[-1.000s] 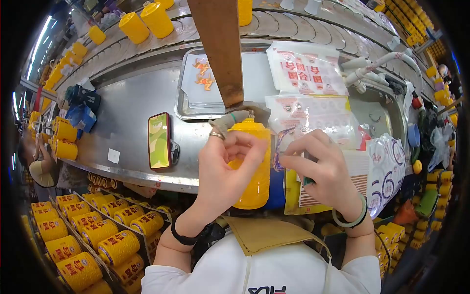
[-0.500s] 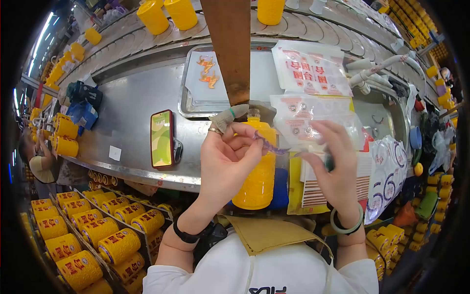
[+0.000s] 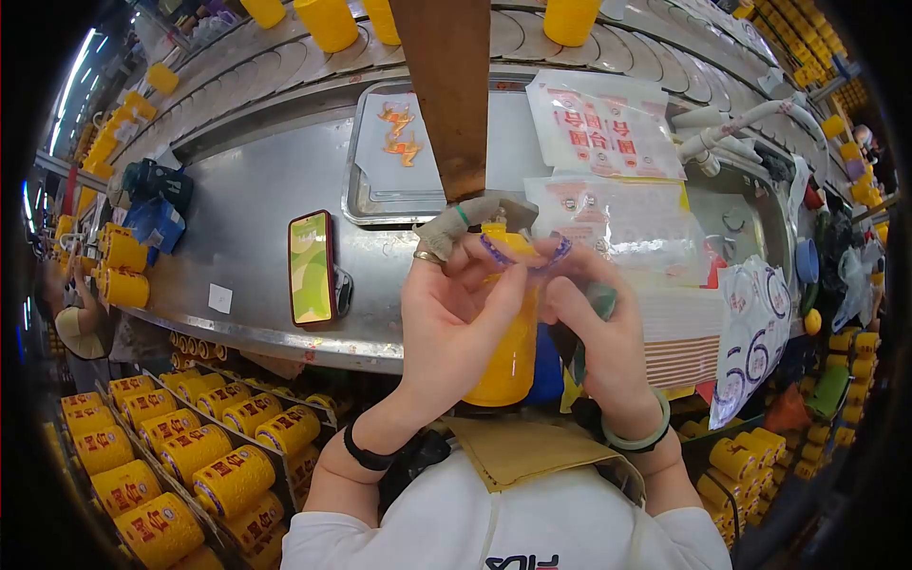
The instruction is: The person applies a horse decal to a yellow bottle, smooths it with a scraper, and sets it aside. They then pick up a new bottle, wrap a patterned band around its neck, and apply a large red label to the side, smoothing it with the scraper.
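Note:
A thin clear strip with curved purple markings (image 3: pixel 494 250) is pinched by my left hand (image 3: pixel 451 318), whose index finger wears a grey cloth cover (image 3: pixel 451 228). My right hand (image 3: pixel 603 337) grips the strip's other end, at a second purple arc. Tucked in the right palm is a dark green piece (image 3: pixel 600 300), mostly hidden by the fingers. Behind both hands stands a yellow embossed bottle (image 3: pixel 508 366), its neck just past the strip and its body partly covered by my left hand. A blue object (image 3: pixel 546 370) shows beside the bottle's base.
Printed transfer sheets (image 3: pixel 608 123) and a purple-marked sheet (image 3: pixel 752 347) lie to the right. A metal tray (image 3: pixel 353 195) with orange decals (image 3: pixel 401 147) sits beyond the post (image 3: pixel 442 95). A phone (image 3: pixel 311 271) rests at left. Crated yellow bottles (image 3: pixel 228 475) are below; others line the conveyor (image 3: pixel 237 90).
My right hand has moved left to meet my left hand and taken the strip's free end. The strip is now held from both sides. Bottles on the conveyor have shifted.

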Demonstrator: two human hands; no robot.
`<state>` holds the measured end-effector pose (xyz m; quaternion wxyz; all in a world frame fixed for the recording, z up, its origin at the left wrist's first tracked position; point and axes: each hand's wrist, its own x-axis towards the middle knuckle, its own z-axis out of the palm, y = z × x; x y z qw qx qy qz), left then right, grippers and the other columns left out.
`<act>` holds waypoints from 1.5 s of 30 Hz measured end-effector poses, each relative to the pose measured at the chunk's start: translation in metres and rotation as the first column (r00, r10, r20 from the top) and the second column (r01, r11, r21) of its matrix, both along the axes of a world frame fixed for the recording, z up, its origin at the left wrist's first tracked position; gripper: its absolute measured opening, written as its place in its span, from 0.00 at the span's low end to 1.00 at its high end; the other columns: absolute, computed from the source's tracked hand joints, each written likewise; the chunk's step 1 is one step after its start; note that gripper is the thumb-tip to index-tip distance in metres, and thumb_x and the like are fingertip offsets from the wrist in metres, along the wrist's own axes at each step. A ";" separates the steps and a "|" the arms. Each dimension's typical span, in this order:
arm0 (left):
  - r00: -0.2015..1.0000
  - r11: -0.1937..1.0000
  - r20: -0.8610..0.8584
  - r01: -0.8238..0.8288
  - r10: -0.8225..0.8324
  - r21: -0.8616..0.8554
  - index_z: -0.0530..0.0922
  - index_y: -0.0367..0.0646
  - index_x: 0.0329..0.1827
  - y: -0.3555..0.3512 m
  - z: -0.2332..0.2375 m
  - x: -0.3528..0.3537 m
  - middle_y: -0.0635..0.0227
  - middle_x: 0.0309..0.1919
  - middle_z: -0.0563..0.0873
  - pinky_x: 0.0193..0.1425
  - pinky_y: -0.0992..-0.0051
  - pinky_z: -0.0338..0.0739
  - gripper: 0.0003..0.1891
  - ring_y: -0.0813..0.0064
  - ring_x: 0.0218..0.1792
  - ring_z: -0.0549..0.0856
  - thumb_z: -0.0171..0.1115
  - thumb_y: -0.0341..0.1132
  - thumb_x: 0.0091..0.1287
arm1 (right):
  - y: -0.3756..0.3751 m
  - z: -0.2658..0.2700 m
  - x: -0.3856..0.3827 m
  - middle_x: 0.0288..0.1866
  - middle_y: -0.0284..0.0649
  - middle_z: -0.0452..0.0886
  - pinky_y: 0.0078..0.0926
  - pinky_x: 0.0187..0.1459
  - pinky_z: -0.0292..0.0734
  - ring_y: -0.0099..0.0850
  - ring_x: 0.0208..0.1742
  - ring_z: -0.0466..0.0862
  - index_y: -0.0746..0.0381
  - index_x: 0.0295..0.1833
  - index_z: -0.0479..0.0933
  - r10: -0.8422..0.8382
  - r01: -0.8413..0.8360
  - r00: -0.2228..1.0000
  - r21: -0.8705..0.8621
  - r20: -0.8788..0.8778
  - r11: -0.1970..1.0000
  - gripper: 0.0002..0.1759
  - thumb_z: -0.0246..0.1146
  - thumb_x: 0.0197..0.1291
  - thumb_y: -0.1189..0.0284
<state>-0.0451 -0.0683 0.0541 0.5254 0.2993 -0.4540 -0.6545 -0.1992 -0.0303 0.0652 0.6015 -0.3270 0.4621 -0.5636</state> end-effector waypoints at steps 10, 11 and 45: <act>0.819 0.909 0.417 -0.280 0.394 -0.308 0.62 0.33 0.77 0.013 -0.031 0.021 0.56 0.62 0.80 0.73 0.61 0.71 0.35 0.66 0.64 0.81 0.68 0.26 0.69 | -0.027 -0.011 -0.028 0.38 0.26 0.83 0.13 0.38 0.70 0.12 0.36 0.75 0.65 0.47 0.82 -0.333 0.146 0.772 -0.358 -0.541 0.922 0.05 0.68 0.68 0.82; 0.782 0.926 0.513 -0.218 0.355 -0.308 0.60 0.32 0.79 0.019 -0.033 0.021 0.55 0.62 0.79 0.75 0.60 0.69 0.40 0.64 0.66 0.80 0.71 0.28 0.67 | -0.030 -0.008 -0.031 0.38 0.26 0.83 0.13 0.38 0.70 0.12 0.36 0.75 0.65 0.47 0.82 -0.331 0.144 0.772 -0.357 -0.543 0.923 0.05 0.68 0.68 0.82; 0.585 0.886 0.694 -0.098 0.419 -0.452 0.63 0.36 0.78 0.012 -0.033 0.015 0.53 0.64 0.68 0.71 0.61 0.69 0.56 0.58 0.67 0.70 0.89 0.44 0.49 | -0.076 -0.009 -0.031 0.39 0.31 0.80 0.17 0.47 0.72 0.16 0.42 0.77 0.65 0.74 0.69 0.255 -0.277 0.828 0.031 -0.499 0.960 0.29 0.65 0.69 0.82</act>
